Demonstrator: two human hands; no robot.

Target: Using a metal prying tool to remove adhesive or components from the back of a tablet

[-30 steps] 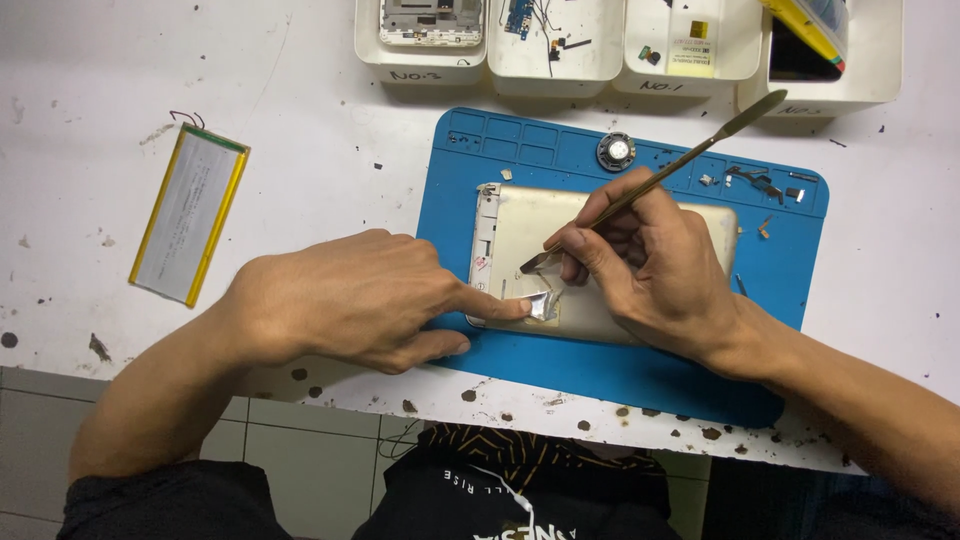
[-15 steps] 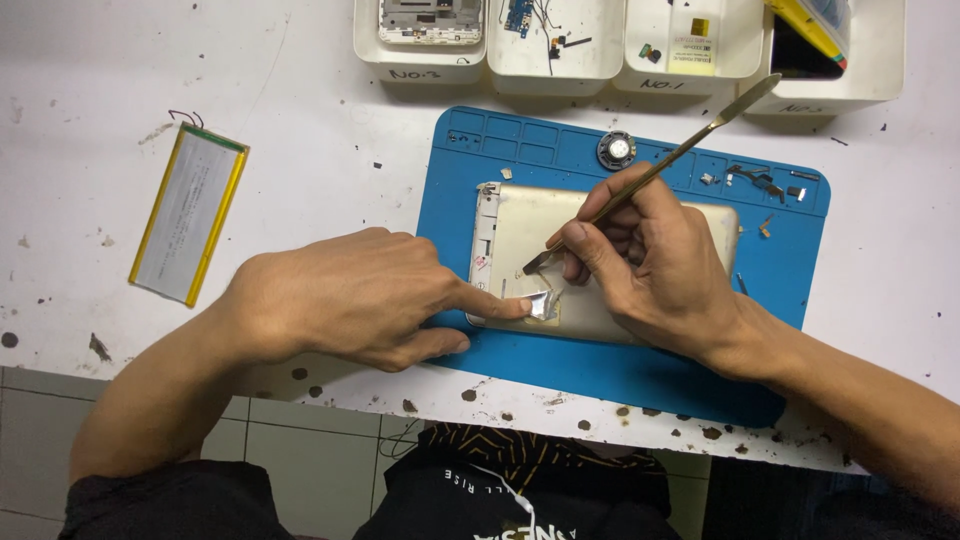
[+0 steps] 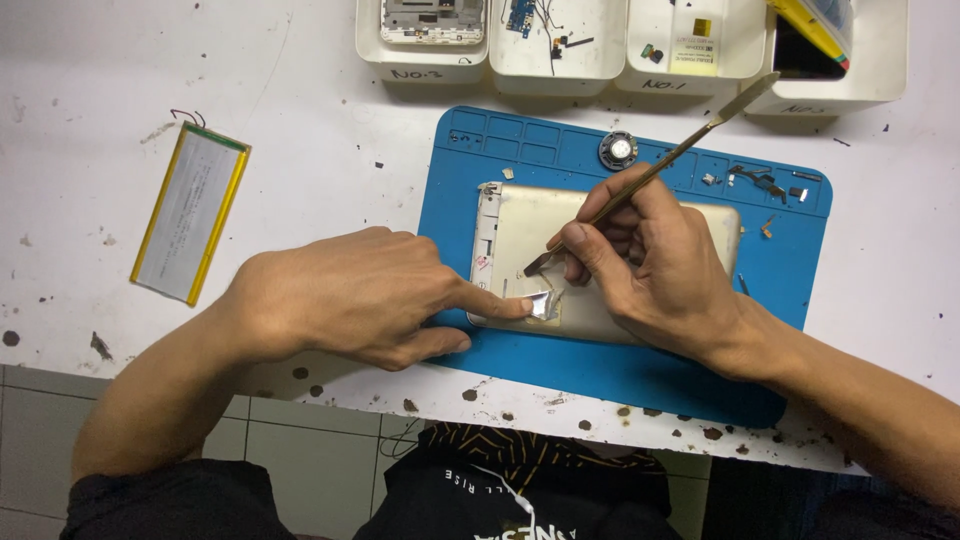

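Right, both hands are down on the blue mat (image 3: 600, 370), which lies at the near edge of the white worktop (image 3: 300, 110), towards its right side. On the mat's middle sits the gold device shell (image 3: 520, 225), back side up, long side running left to right.

The left hand (image 3: 350, 295) rests knuckles up at the mat's left edge, its forefinger stretched out flat and pressing a small piece of silvery foil (image 3: 545, 305) near the shell's near-left corner. Its grip is not closed round anything: the other fingers are curled under, the forefinger just pins.

The right hand (image 3: 650, 265) lies over the shell's middle and right part, hiding much of it. Its grip is closed on a thin metal pry tool (image 3: 660, 165), pinched pen-fashion between thumb and fingers. The tool slants from the mat's far-right corner down to its flat tip, which touches the shell just beside the foil, close to the left forefinger.

On the mat's far edge lies a small round speaker part (image 3: 618, 150), and towards the far-right corner a scatter of small metal bits (image 3: 760, 182). Along the worktop's far edge stands a row of white trays (image 3: 420, 65) holding phone parts. Well apart, on the left side of the worktop, lies a flat battery pack (image 3: 190, 212) with yellow edges, slightly tilted.
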